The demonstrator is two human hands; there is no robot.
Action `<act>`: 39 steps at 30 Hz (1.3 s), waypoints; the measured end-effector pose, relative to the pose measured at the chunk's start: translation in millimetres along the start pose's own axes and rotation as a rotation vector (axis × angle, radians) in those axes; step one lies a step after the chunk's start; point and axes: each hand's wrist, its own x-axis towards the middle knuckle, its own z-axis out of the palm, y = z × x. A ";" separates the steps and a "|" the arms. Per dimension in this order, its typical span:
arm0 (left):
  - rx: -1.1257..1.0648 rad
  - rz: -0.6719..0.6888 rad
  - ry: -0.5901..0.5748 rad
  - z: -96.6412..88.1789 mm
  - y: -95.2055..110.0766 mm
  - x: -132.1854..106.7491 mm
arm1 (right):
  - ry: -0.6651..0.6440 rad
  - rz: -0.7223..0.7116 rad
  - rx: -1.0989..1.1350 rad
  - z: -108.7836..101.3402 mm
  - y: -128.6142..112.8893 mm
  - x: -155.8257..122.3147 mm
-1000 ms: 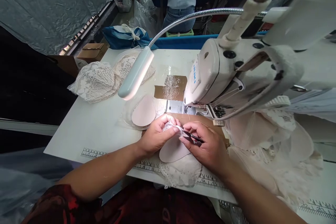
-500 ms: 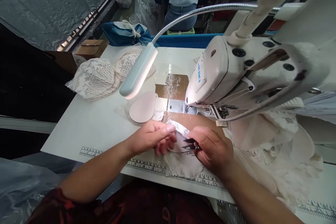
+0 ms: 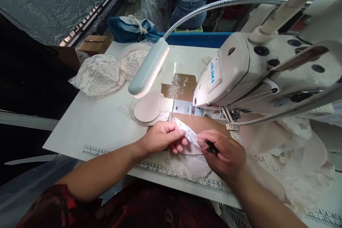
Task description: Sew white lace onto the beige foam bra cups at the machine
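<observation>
A narrow white lace strip [image 3: 188,133] is held taut over the near part of the white sewing table [image 3: 107,124], its long axis slanting from far left to near right. The left hand [image 3: 162,138] pinches its far-left end between thumb and fingertips. The right hand [image 3: 226,153] pinches the near-right end, with small black thread snips [image 3: 213,147] clenched under its curled fingers.

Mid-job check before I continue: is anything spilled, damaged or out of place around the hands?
Nothing spilled or torn. Left hand and right hand hold a white lace strip; the right also grips small black snips. Only oddity: brown cardboard patches taped onto the white table beside the white sewing machine.
</observation>
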 end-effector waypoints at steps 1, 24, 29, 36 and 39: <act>0.007 -0.003 -0.012 -0.1 -0.5 0.0 | 0.008 0.039 0.004 -0.7 -0.7 0.8; 0.093 0.087 -0.043 2.9 -9.5 3.2 | -0.015 0.129 -0.016 2.1 -1.9 3.9; 0.091 0.090 -0.043 1.1 -10.3 3.6 | -0.067 0.172 0.048 -0.5 -2.8 5.9; 0.041 0.097 -0.020 -2.5 -9.6 5.3 | -0.195 0.143 0.381 -27.7 -7.9 3.3; 0.025 0.133 0.011 -4.9 -8.1 6.0 | -0.455 0.119 0.658 -48.1 -15.7 -6.3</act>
